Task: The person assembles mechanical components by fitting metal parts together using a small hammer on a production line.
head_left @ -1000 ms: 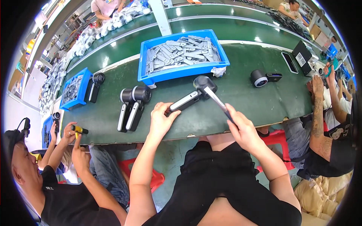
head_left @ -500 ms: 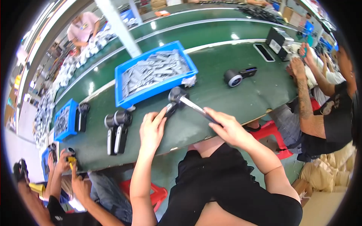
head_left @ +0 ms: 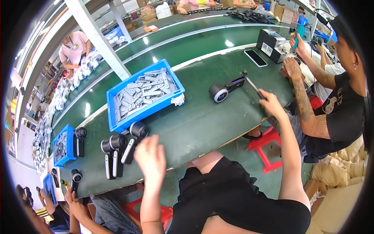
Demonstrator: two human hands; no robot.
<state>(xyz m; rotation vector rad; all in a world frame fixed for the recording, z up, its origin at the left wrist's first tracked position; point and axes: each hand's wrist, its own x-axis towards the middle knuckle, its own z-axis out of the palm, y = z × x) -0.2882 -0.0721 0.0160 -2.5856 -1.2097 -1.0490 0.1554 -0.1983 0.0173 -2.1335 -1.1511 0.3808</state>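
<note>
My right hand (head_left: pixel 272 104) is closed around the handle of a hammer (head_left: pixel 254 86) with a slim silver shaft and a small dark head. The hammer head is over the handle end of a black handheld device (head_left: pixel 219 93) with a round, silver-ringed head. My left hand (head_left: pixel 151 156), blurred, has its fingers loosely apart and nothing visible in them. Just left of it lies a similar device (head_left: pixel 134 141) with a light grey strip on its handle. Two more of these devices (head_left: pixel 113 154) rest side by side further left.
A blue bin (head_left: pixel 113 105) of grey strips stands on the green table (head_left: pixel 187 132). A smaller blue bin (head_left: pixel 69 156) is at the left. A phone (head_left: pixel 255 58) and a black box (head_left: pixel 270 45) lie at the far right. Co-workers sit on both sides.
The hammer has swung from the device between my hands to the right. That device now lies left, beside the pair, and my left hand has let go of it. The view has shifted.
</note>
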